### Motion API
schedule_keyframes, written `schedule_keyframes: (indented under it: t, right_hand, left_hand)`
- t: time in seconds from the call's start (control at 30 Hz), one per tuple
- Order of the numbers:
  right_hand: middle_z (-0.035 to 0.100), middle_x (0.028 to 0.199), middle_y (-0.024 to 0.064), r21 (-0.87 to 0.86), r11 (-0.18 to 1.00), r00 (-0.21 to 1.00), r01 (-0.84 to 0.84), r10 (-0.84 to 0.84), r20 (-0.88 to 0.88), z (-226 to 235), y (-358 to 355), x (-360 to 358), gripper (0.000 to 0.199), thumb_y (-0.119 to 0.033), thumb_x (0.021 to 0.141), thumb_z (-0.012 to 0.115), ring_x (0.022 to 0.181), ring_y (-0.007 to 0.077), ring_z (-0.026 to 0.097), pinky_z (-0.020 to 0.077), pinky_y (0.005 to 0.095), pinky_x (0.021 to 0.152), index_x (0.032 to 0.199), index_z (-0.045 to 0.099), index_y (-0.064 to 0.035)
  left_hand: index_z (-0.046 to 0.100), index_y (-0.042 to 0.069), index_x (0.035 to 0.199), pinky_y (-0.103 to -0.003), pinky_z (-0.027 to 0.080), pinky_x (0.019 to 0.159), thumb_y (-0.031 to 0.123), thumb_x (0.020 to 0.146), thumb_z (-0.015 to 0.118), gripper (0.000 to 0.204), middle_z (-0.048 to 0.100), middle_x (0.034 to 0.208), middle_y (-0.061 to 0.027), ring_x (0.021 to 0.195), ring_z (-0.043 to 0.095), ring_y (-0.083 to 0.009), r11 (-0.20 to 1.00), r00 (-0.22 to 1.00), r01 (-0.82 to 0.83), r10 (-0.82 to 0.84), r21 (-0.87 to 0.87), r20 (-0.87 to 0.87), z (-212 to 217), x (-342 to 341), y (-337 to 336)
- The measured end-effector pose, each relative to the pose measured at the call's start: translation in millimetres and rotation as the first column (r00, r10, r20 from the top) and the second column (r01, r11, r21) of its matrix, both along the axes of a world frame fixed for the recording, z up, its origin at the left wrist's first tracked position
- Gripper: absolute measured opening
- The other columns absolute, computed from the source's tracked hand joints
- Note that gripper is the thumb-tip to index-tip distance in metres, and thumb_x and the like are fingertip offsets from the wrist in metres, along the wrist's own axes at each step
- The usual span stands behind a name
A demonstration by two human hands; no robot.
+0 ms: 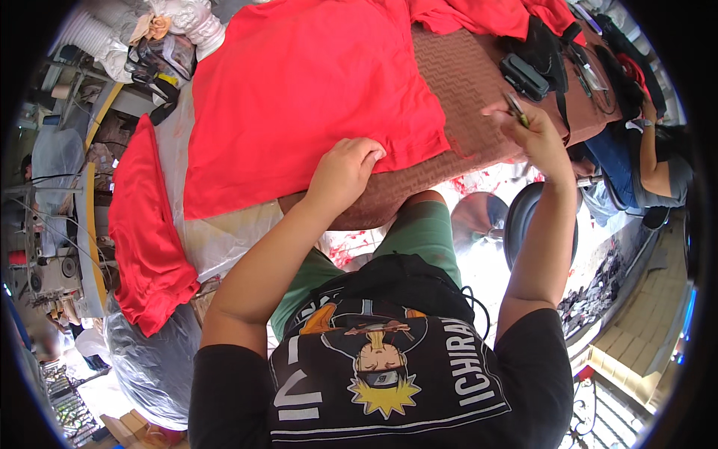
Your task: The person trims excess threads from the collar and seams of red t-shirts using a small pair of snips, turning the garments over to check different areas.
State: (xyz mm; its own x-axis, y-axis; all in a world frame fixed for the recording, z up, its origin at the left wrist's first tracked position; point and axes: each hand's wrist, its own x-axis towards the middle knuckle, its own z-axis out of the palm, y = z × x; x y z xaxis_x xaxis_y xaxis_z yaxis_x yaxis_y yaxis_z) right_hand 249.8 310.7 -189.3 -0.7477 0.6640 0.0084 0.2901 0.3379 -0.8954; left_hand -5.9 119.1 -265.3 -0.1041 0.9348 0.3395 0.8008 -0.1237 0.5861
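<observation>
A large red fabric piece [307, 82] is spread over the table's brown cover [467, 82]. My left hand [345, 170] is closed at its near edge, with the fingers curled and the thumb pressed to the cloth. Loose red threads [460, 148] trail from the fabric's right corner. Right of that corner, my right hand [535, 138] is raised above the brown cover, apart from the cloth. It grips a small pair of thread snips [516, 110], dark with a yellowish part; the fingers hide some of the tool.
A black case [523, 77] and a black bag lie at the table's far right. Another red cloth [146, 232] hangs at the left beside a sewing machine [56, 275]. A round black stool seat [535, 224] stands below right. Another person [649, 168] sits at the far right.
</observation>
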Motion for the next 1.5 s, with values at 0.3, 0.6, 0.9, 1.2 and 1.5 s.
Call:
schedule_keyframes:
  t: [0.3,0.6,0.9,1.2,1.5]
  right_hand:
    - [0.058,0.064,0.0118,0.221,0.974,0.986,-0.055,0.017,0.169,-9.9,-53.2,-62.0,0.024,-0.016,0.079,0.073,0.055,0.0155,0.050,0.0427,0.0304,0.055,0.097,0.067,-0.0016]
    - [0.063,0.068,0.0094,0.264,0.963,0.992,0.046,-0.074,0.098,4.3,-79.8,-55.6,0.041,-0.024,0.069,0.082,0.060,0.0178,0.057,0.0475,0.0313,0.061,0.101,0.067,-0.0029]
    - [0.060,0.091,0.0096,0.414,0.806,0.906,0.423,-0.375,-0.195,-52.1,-95.2,-109.6,0.036,0.002,0.068,0.065,0.078,0.0268,0.065,0.0521,0.0380,0.065,0.101,0.058,-0.0075]
    - [0.059,0.094,0.0098,0.605,0.790,0.995,0.102,-0.084,-0.058,-26.3,-118.3,-89.6,0.032,0.007,0.067,0.064,0.077,0.0296,0.064,0.0514,0.0381,0.062,0.094,0.058,-0.0077]
    - [0.064,0.082,0.0119,0.300,0.954,0.999,0.009,0.003,-0.041,-20.3,-96.4,-79.6,0.024,-0.003,0.077,0.068,0.076,0.0288,0.065,0.0505,0.0332,0.066,0.101,0.064,-0.0021]
  left_hand:
    - [0.063,0.006,0.091,-0.039,0.050,0.072,0.017,0.085,0.064,0.013,0.063,0.085,-0.0078,0.083,0.061,-0.0278,0.993,0.988,0.120,-0.118,0.012,-0.103,7.1,3.3,4.4]
    - [0.068,0.005,0.087,-0.035,0.051,0.070,0.011,0.083,0.066,0.007,0.064,0.087,-0.0079,0.079,0.064,-0.0230,0.987,0.969,0.139,-0.121,-0.074,0.215,19.4,18.7,1.3]
    - [0.066,0.005,0.092,-0.028,0.048,0.080,0.005,0.085,0.064,0.007,0.062,0.097,-0.0086,0.090,0.061,-0.0184,0.820,0.905,-0.393,0.266,0.417,0.331,72.0,-62.7,-25.2]
    - [0.067,0.007,0.096,-0.033,0.046,0.082,0.010,0.085,0.066,0.011,0.061,0.102,-0.0077,0.095,0.059,-0.0233,0.852,0.882,-0.433,0.468,0.295,-0.058,29.7,-103.9,-86.9]
    - [0.070,0.009,0.101,-0.034,0.046,0.087,0.012,0.079,0.070,0.022,0.063,0.110,-0.0053,0.101,0.058,-0.0245,0.977,0.974,-0.182,0.195,0.107,-0.119,42.0,-67.4,-66.6]
